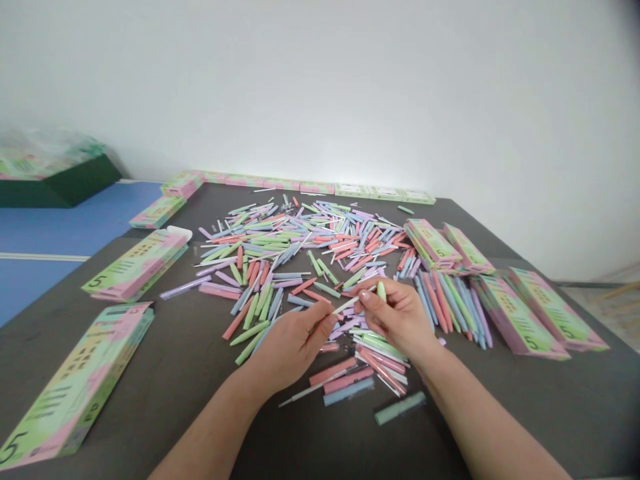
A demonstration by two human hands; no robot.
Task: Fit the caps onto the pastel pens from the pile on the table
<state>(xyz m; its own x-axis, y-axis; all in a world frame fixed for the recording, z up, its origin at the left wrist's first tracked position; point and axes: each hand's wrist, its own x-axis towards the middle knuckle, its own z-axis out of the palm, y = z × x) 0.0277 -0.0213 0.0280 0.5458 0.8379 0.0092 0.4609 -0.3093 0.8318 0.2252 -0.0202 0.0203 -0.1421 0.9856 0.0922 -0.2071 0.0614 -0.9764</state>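
The right hand (395,319) pinches a green pen (381,291), its white shaft (350,305) slanting left toward the nearby left hand (293,351)

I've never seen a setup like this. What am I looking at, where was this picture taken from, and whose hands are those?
There's no robot here, just a person's two bare hands. The picture comes from a camera worn on the person's head, looking forward and down, so the arms reach in from the bottom. On a dark table lies a loose heap of pastel pink, green, blue and lilac sticks, probably pen parts, with long pink-and-green cartons marked 5 nearby. The right hand's fingers pinch a short green piece, and a thin white rod runs from there to the left hand's fingertips.
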